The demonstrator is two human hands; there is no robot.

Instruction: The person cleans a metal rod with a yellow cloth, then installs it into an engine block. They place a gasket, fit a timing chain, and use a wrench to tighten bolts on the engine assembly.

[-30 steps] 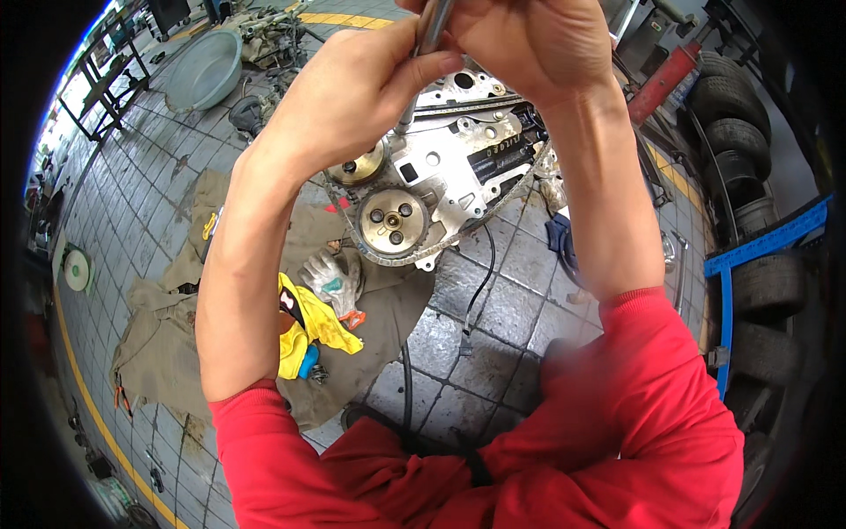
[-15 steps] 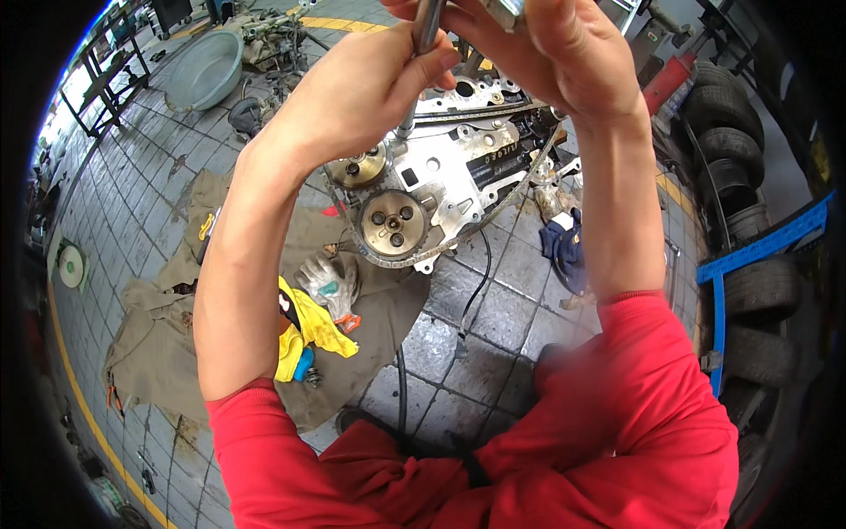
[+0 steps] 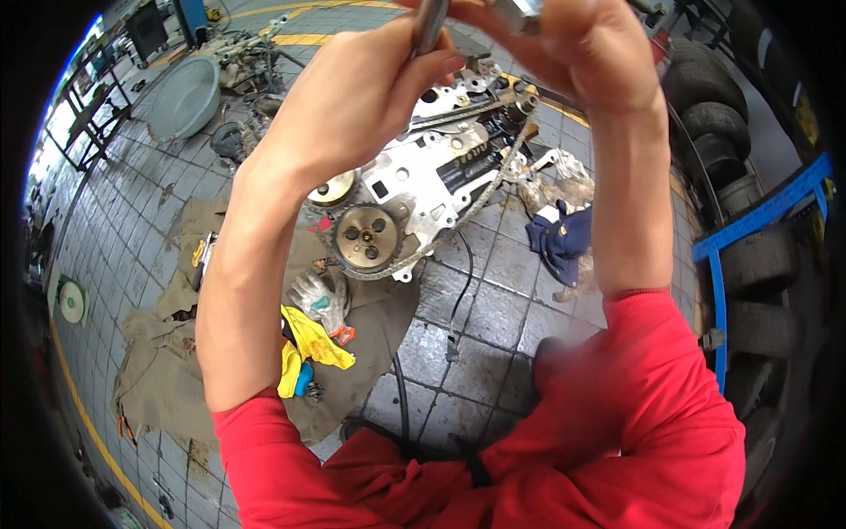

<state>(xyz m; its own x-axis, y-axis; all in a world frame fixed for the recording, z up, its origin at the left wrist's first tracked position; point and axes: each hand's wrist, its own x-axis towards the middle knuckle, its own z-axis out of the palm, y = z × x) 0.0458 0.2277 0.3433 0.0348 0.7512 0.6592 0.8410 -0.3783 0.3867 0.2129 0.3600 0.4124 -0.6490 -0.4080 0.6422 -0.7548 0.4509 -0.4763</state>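
My left hand is closed around a grey metal rod at the top of the view; the rod's upper end is cut off by the frame and its lower end is hidden behind the hand. My right hand, slightly blurred, is curled by a shiny metal piece, whose full shape is out of frame. Beneath both hands lies an engine block with a bare metal face. Its round timing gear carries a chain, and a second gear is partly covered by my left wrist.
A brown cloth lies on the tiled floor, with a work glove and a yellow rag on it. A dark blue cloth lies right of the engine. Stacked tyres and a blue frame line the right side; a basin stands far left.
The view has shifted, so the engine appears lower and further left. My right hand has moved slightly right. The rod's lower end, seen over the engine before, is now hidden.
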